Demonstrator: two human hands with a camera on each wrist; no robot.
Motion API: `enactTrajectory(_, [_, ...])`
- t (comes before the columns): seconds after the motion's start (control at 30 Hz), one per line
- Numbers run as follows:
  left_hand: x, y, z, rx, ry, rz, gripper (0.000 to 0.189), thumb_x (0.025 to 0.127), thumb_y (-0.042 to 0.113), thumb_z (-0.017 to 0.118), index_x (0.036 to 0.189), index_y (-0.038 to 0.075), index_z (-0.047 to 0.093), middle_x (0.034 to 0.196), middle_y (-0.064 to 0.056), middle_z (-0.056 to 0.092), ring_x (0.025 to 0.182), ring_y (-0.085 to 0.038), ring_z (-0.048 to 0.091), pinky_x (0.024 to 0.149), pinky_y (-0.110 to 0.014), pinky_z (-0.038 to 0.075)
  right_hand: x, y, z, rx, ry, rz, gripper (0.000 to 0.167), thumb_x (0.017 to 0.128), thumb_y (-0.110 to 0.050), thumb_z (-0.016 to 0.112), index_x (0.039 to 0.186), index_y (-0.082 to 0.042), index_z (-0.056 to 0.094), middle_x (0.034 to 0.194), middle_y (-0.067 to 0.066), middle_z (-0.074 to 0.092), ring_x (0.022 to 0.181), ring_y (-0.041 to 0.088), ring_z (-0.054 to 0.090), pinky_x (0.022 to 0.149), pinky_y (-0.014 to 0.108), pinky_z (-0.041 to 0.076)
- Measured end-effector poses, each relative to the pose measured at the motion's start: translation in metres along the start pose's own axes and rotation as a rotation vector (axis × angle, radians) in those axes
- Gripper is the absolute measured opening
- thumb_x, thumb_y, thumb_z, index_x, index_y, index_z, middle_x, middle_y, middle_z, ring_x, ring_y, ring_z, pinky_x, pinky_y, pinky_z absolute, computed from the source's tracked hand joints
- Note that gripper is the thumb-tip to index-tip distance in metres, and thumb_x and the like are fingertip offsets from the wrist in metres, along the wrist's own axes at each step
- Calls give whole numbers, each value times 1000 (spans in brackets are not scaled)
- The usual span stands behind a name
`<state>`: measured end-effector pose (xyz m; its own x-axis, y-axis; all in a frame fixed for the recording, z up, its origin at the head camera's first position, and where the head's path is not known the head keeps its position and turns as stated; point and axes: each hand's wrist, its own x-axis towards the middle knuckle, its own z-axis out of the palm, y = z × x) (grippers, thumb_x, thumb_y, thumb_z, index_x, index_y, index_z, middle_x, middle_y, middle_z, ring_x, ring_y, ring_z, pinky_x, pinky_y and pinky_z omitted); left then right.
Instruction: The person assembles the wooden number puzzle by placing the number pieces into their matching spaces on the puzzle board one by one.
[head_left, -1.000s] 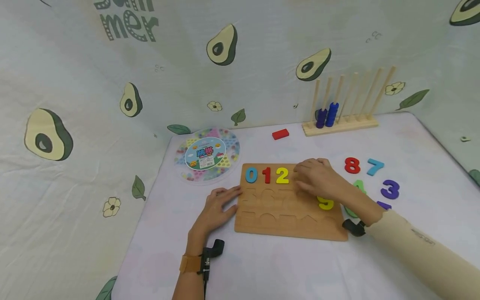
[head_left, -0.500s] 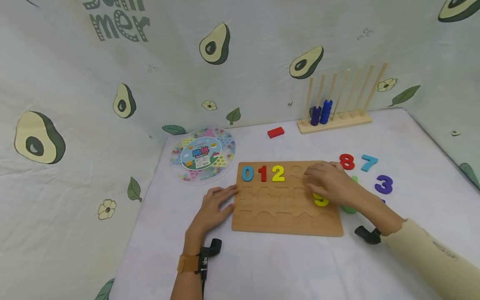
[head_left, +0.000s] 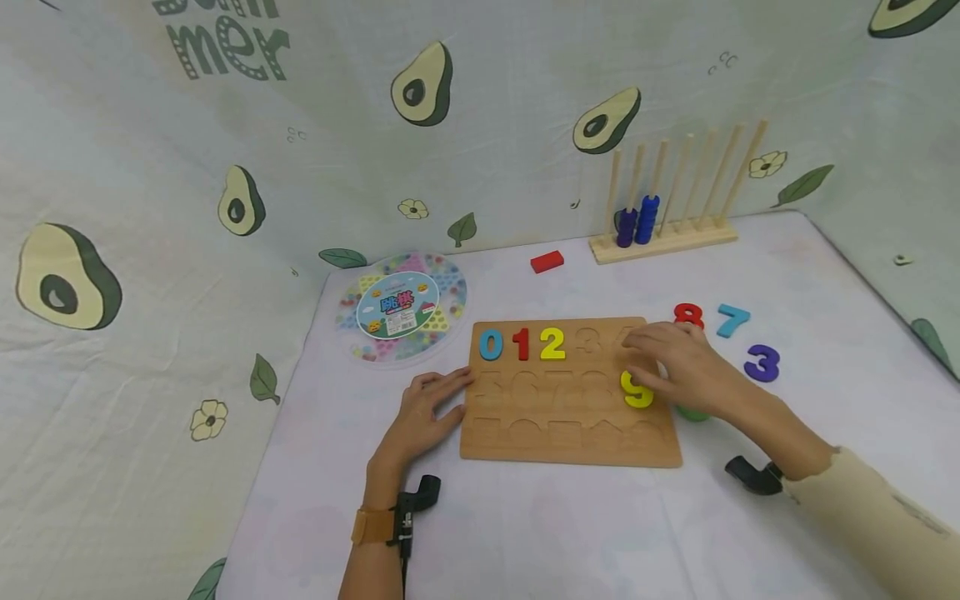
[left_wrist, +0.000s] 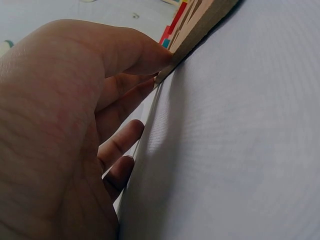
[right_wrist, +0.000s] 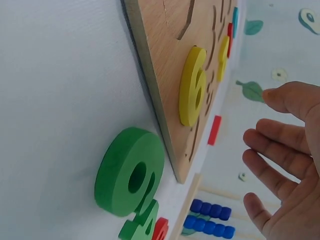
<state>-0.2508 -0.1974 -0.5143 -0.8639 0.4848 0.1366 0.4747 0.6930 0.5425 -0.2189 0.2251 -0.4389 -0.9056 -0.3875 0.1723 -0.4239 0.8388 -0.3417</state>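
Observation:
A wooden number board (head_left: 540, 400) lies on the table with a blue 0 (head_left: 491, 344), red 1 (head_left: 521, 344) and yellow 2 (head_left: 552, 343) in its top row. My left hand (head_left: 423, 412) touches the board's left edge with thumb and fingertips. Over the board's right end is my right hand (head_left: 686, 367), fingers loosely bent. In the right wrist view, that hand (right_wrist: 290, 155) holds nothing. Below its thumb a yellow 9 (head_left: 637, 393) sits on the board, partly covered. A green looped numeral (right_wrist: 130, 172) and a green 4 (right_wrist: 142, 222) lie just off the board.
Beyond the board's right side are a red 8 (head_left: 687, 313), a blue 7 (head_left: 733, 320) and a purple 3 (head_left: 762, 363). Behind stand a red block (head_left: 547, 262), a round game box (head_left: 401, 307) and a pegged wooden rack (head_left: 663, 242) with blue beads.
My right hand has moved right across the board, uncovering the 3-shaped recess beside the yellow 2. My left hand keeps its place at the board's left edge. The head view has shifted slightly.

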Motion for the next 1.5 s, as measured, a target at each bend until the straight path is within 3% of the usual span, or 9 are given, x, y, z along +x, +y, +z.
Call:
enactTrajectory(0.77, [0,1,1,-5,-5,-1,49,98,27,61,146,27,54,153,13,44,132,-25,36,107,-53,25,-41,20,-15,-40,15,68,41,90,-21,74,127,-6,65,131,17,62,127,41,46,95,62,27])
enactTrajectory(1.5, [0,1,-1,-19,-14,-14,49,98,30,61,147,30,53,153,18,42,134,-23,33,107,-53,23,-68,34,-12,-59,56,128,48,83,-22,81,125,-5,66,126,17,64,124,40,47,95,59,27])
